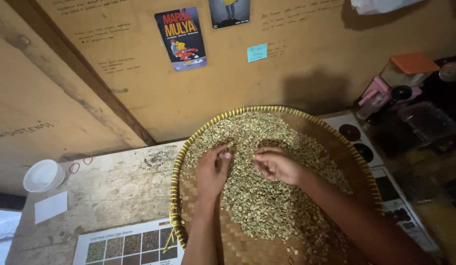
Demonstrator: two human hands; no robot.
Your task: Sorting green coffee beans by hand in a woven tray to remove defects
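Both forearms come up from the bottom edge into a round woven tray (181,162) heaped with pale green beans (267,196).

Left hand (212,169) lies palm-down on the pile, fingers loosely spread and pressed into the beans, gripping nothing as far as I can see. Right hand (276,164) is curled, thumb and fingertips pinched together over the heap (probably on a bean or two, too small to tell). Beans run diagonally from the far-left rim toward the near-right, lying right under and between both hands, which sit close together, about equally near. Off left on the table (120,186): a white cup (43,175), a paper slip (50,206), a colour chart (127,245).
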